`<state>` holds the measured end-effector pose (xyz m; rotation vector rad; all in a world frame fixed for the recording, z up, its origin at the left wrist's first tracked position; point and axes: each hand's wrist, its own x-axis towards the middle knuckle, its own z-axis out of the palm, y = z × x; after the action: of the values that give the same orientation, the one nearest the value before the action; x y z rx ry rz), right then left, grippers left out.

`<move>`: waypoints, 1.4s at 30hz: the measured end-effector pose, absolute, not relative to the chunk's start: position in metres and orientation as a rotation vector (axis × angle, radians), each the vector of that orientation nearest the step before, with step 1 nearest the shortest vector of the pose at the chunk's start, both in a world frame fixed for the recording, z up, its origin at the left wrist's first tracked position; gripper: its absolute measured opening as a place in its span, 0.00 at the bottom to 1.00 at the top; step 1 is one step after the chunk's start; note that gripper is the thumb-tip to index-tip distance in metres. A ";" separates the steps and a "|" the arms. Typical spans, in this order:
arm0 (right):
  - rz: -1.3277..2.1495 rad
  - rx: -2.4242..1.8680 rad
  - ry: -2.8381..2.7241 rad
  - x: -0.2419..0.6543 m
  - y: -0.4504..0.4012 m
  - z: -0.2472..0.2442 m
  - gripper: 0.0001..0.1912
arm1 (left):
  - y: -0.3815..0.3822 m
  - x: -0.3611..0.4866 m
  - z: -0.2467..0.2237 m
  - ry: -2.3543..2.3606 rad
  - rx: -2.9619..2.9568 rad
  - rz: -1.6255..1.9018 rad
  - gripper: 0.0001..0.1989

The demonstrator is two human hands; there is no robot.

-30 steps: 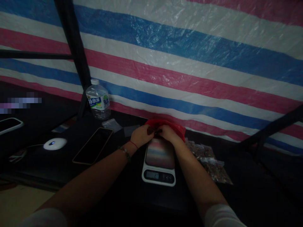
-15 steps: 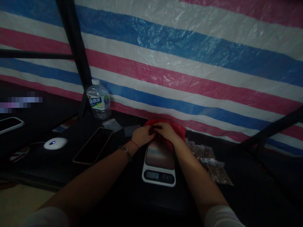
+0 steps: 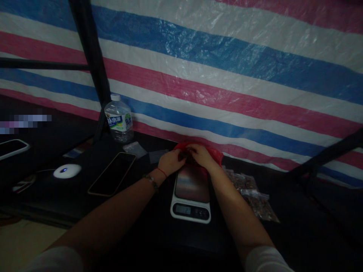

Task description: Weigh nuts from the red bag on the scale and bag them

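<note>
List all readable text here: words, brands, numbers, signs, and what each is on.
"水": big white character on the label of the clear bottle; characters beside it blurred, small print unreadable.
"2": apparent first digit on the display of the scale; anything after it unclear.
Button markings on the scale: too small to read.

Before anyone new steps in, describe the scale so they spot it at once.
Start at the striped sheet and drop to the red bag at its foot. On the near side of that bag lies the scale. Unlike the dark-faced phone to its left, it has a white body, a shiny plate and a small digital display.
</note>
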<state>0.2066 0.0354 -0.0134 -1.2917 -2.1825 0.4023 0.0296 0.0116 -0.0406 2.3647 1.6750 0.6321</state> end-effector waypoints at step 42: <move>0.504 -1.458 -2.181 0.217 0.044 -0.030 0.11 | 0.009 0.028 -0.039 1.687 2.356 0.615 0.18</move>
<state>0.2170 0.0443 -0.0300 -1.4581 -2.1811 0.5040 0.0281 0.0093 -0.0385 2.3560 1.6871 0.6145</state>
